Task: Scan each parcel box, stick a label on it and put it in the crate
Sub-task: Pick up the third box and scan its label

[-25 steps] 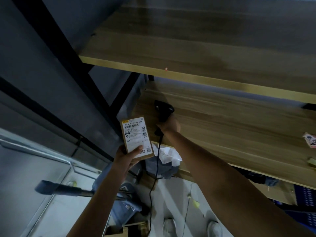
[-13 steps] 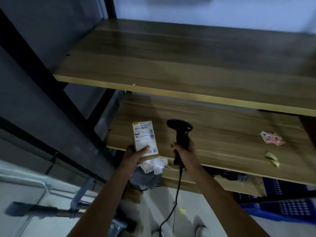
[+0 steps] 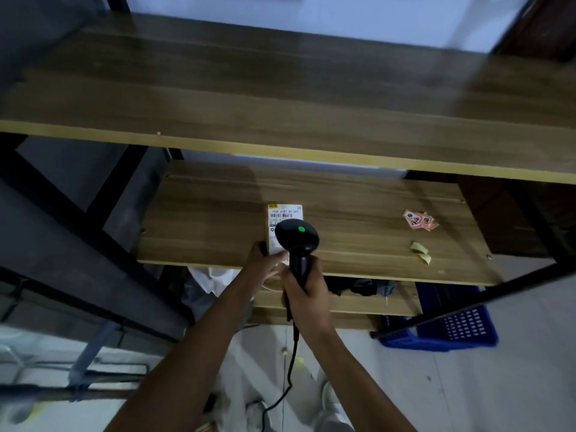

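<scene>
While the right hand (image 3: 307, 291) wraps the black scanner (image 3: 297, 241) handle at frame centre, its green light lit, the left hand (image 3: 265, 265) pinches the labelled parcel box (image 3: 285, 213) just behind, above the middle wooden shelf (image 3: 358, 238); a blue crate (image 3: 452, 332) sits lower right.

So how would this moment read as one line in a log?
step: scanning | left hand: holds parcel box | right hand: holds scanner, green light on | crate: right, below shelf
</scene>
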The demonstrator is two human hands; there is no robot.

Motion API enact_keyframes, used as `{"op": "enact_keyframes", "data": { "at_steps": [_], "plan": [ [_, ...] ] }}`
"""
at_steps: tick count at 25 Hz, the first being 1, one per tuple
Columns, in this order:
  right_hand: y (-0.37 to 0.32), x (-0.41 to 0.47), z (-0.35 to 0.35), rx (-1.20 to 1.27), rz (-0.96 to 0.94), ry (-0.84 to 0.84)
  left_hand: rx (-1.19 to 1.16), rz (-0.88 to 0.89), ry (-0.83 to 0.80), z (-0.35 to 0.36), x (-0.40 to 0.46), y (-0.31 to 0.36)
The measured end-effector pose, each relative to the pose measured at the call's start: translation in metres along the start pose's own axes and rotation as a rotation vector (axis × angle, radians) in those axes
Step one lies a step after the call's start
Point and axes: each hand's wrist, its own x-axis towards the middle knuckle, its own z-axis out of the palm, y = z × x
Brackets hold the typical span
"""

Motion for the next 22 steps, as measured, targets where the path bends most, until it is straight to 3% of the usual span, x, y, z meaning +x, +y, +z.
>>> {"op": "enact_keyframes", "data": {
  "at_steps": [7,22],
  "plan": [
    [-0.005,0.007,0.001,-0.030,0.012,-0.030,0.001,-0.013,0.038,-0.005,-0.010,-0.002],
    [-0.008,0.008,0.003,-0.007,-0.013,-0.071,0.037,0.078,-0.086,-0.006,-0.023,0.005]
  ]
}}
